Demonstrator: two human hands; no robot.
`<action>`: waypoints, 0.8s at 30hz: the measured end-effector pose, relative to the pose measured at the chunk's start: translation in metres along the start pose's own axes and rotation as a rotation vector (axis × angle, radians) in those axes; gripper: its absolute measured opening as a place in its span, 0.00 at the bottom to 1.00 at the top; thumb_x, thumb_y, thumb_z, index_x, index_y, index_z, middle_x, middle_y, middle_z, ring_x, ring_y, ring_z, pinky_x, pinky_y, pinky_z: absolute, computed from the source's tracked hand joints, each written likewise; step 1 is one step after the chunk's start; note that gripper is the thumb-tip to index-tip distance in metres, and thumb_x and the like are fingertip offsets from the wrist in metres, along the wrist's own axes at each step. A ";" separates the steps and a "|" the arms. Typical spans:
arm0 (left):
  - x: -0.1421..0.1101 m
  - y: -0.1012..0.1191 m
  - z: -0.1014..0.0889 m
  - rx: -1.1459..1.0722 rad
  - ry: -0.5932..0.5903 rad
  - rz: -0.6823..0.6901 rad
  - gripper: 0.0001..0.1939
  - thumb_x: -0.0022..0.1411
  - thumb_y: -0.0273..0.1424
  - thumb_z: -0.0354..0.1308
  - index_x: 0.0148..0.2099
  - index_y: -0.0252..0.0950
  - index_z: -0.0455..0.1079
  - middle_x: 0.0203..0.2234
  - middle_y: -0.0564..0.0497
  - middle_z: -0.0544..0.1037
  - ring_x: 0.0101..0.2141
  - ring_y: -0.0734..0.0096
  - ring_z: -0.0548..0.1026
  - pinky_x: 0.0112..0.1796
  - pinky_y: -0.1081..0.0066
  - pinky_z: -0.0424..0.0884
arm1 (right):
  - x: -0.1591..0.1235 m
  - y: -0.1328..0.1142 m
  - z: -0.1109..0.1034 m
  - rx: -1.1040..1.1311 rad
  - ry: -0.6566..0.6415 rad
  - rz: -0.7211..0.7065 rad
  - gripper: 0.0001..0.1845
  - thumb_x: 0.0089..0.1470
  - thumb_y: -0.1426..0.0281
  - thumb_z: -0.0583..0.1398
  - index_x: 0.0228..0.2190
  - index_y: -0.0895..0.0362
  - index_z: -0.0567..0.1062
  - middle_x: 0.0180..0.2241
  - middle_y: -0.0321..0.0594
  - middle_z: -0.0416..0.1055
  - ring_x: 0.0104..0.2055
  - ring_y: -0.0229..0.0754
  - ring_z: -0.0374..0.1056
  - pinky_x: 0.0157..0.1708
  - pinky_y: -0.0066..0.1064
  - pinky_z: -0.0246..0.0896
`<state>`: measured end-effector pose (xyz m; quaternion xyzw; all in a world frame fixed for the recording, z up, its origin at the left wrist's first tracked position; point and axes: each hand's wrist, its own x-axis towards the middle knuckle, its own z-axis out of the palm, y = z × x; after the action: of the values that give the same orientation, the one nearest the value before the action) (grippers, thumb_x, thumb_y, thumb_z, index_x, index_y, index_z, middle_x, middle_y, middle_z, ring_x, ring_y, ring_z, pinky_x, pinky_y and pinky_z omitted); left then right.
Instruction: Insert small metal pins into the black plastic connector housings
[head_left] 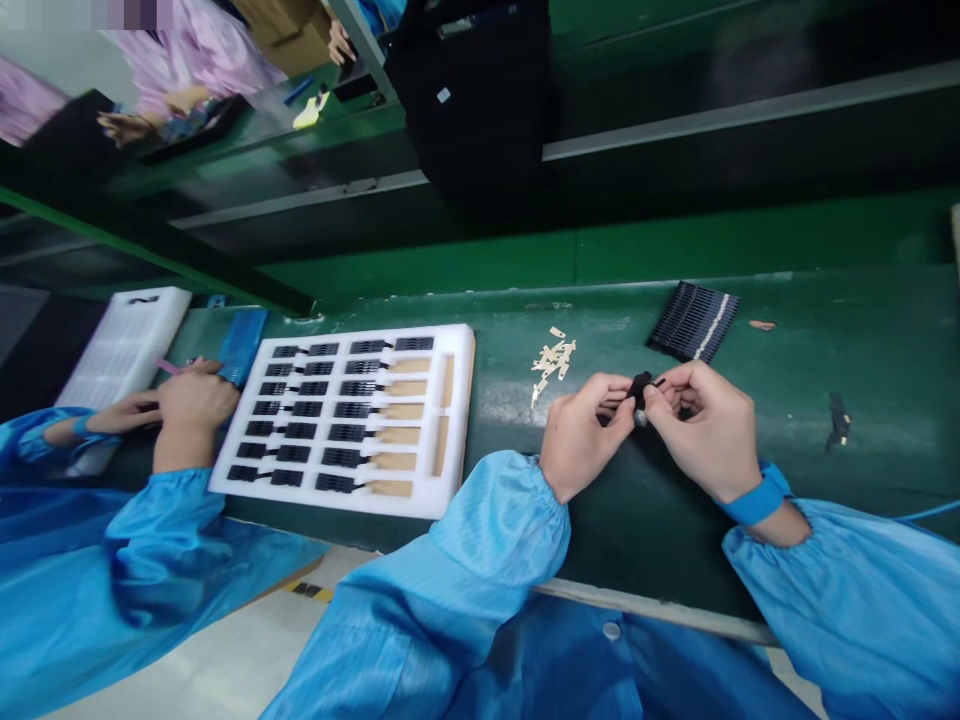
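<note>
My left hand (581, 435) and my right hand (705, 425) meet above the green bench, both pinched on one small black part (640, 388) held between the fingertips. A blue wrist strap (757, 498) circles my right wrist. Just beyond my hands lies a little heap of tan paper strips (553, 358). A stack of black ribbed parts (694, 320) sits farther back to the right. To my left a white foam tray (450, 480) holds rows of black parts with tan tabs.
A co-worker's hands (191, 400) in blue sleeves work at the left, beside a second white tray (124, 345) and a blue piece. A lone black part (838, 420) lies at the right. Another person in pink sits across the conveyor at the top left.
</note>
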<state>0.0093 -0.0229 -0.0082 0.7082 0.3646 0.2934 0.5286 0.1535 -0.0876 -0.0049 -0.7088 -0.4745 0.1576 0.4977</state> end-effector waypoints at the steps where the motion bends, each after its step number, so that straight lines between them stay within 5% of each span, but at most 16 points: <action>1: -0.001 -0.001 -0.001 0.060 0.010 0.031 0.10 0.67 0.30 0.59 0.50 0.41 0.75 0.41 0.51 0.83 0.39 0.69 0.82 0.44 0.69 0.78 | 0.000 0.000 0.000 0.018 -0.012 0.024 0.05 0.55 0.70 0.63 0.28 0.53 0.71 0.23 0.34 0.70 0.23 0.38 0.66 0.23 0.30 0.63; 6: -0.001 -0.005 -0.005 0.260 0.001 0.121 0.11 0.67 0.32 0.58 0.49 0.43 0.78 0.40 0.50 0.83 0.39 0.66 0.81 0.47 0.67 0.76 | 0.002 0.002 -0.003 -0.104 -0.027 -0.057 0.04 0.56 0.68 0.63 0.34 0.53 0.73 0.28 0.36 0.71 0.25 0.39 0.66 0.27 0.33 0.65; 10: 0.004 -0.004 -0.005 -0.016 -0.042 -0.054 0.11 0.66 0.33 0.60 0.49 0.38 0.77 0.38 0.48 0.83 0.35 0.69 0.80 0.40 0.70 0.78 | 0.006 0.006 -0.011 -0.153 0.044 -0.105 0.16 0.57 0.66 0.64 0.47 0.54 0.72 0.35 0.40 0.72 0.27 0.40 0.67 0.31 0.35 0.66; 15: 0.011 0.001 -0.005 -0.353 -0.068 -0.244 0.15 0.63 0.36 0.63 0.47 0.30 0.76 0.35 0.44 0.83 0.33 0.70 0.79 0.32 0.73 0.79 | 0.009 0.007 -0.015 0.137 0.020 0.077 0.05 0.60 0.66 0.62 0.33 0.54 0.74 0.25 0.35 0.70 0.23 0.37 0.65 0.22 0.29 0.60; 19: 0.011 0.000 -0.005 -0.334 -0.039 -0.215 0.16 0.62 0.37 0.65 0.46 0.31 0.77 0.35 0.45 0.83 0.33 0.71 0.79 0.32 0.73 0.79 | 0.009 0.005 -0.011 0.241 -0.130 0.142 0.09 0.58 0.63 0.64 0.32 0.54 0.73 0.24 0.34 0.69 0.22 0.35 0.63 0.20 0.27 0.58; 24: 0.007 -0.003 -0.005 -0.224 -0.017 -0.116 0.12 0.64 0.36 0.64 0.47 0.34 0.78 0.38 0.47 0.83 0.36 0.70 0.81 0.36 0.73 0.78 | 0.007 0.006 -0.007 0.231 -0.134 0.151 0.11 0.57 0.60 0.66 0.31 0.54 0.73 0.23 0.34 0.69 0.22 0.36 0.65 0.20 0.27 0.59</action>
<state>0.0094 -0.0139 -0.0091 0.6248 0.3652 0.2953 0.6237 0.1649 -0.0864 -0.0056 -0.6683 -0.4309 0.2950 0.5298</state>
